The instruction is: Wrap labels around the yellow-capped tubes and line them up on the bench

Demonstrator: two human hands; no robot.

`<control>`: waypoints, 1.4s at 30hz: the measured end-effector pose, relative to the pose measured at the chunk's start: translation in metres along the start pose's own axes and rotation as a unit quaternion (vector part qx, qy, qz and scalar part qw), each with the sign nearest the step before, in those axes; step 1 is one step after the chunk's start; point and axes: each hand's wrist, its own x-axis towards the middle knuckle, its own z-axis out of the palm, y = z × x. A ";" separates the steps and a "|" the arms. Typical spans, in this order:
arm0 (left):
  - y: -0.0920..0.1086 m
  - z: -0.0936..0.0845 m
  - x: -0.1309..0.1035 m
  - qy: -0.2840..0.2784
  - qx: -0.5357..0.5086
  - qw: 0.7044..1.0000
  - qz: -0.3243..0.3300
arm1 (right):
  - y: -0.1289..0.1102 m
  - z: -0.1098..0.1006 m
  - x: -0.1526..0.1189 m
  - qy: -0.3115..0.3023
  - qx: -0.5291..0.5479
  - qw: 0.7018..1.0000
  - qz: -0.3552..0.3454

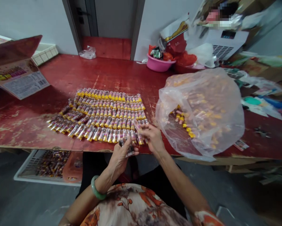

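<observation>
Several rows of small candy tubes (108,121) with yellow ends and clear, purple-printed wrappers lie side by side on the red table. At the front edge, my left hand (120,153) is closed, thumb on top, around a dark, clear-wrapped packet (125,142). My right hand (153,136) is just right of it, over the right end of the rows. Its fingertips pinch a clear-wrapped candy tube (136,125), slightly blurred. To the right, a large translucent plastic bag (202,103) lies with its mouth towards me, full of more yellow-ended tubes.
A printed cardboard box (20,77) stands open at the left. A pink basin (159,64) holding bags sits at the back. Below the table is a white crate (28,166) of wrapped pieces. Scraps and plastic (260,103) clutter the right side.
</observation>
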 end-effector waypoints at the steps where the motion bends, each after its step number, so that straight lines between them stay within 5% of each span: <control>1: 0.005 -0.005 0.000 0.009 -0.017 1.000 -0.011 | 0.001 0.009 0.028 0.019 -0.012 1.000 -0.005; 7: 0.008 -0.037 -0.012 0.001 -0.063 0.993 -0.099 | 0.005 0.068 0.175 0.088 -0.130 0.986 -0.046; 13: 0.008 -0.043 -0.016 -0.003 -0.045 0.993 -0.105 | 0.007 0.097 0.215 0.041 -0.233 0.966 -0.107; 17: 0.013 -0.041 -0.015 0.002 -0.034 0.995 -0.091 | 0.008 0.064 0.188 0.030 -0.287 0.944 -0.161; 23: -0.003 -0.033 -0.005 0.014 0.011 0.997 -0.076 | 0.006 -0.073 0.108 0.146 -0.380 0.893 -0.195; 27: -0.017 -0.011 -0.002 -0.002 0.022 0.996 -0.087 | 0.010 -0.142 0.105 0.175 -0.441 0.869 -0.143; 34: -0.026 0.014 -0.009 0.005 0.084 0.995 -0.059 | 0.016 -0.156 0.114 0.119 -0.402 0.900 -0.116; 39: -0.029 0.020 -0.009 0.040 0.095 0.994 -0.032 | -0.004 -0.169 0.060 0.096 -0.236 0.961 -0.111; 42: -0.032 0.030 -0.010 0.028 0.102 0.994 -0.029 | -0.014 -0.159 0.012 0.040 -0.131 0.986 -0.097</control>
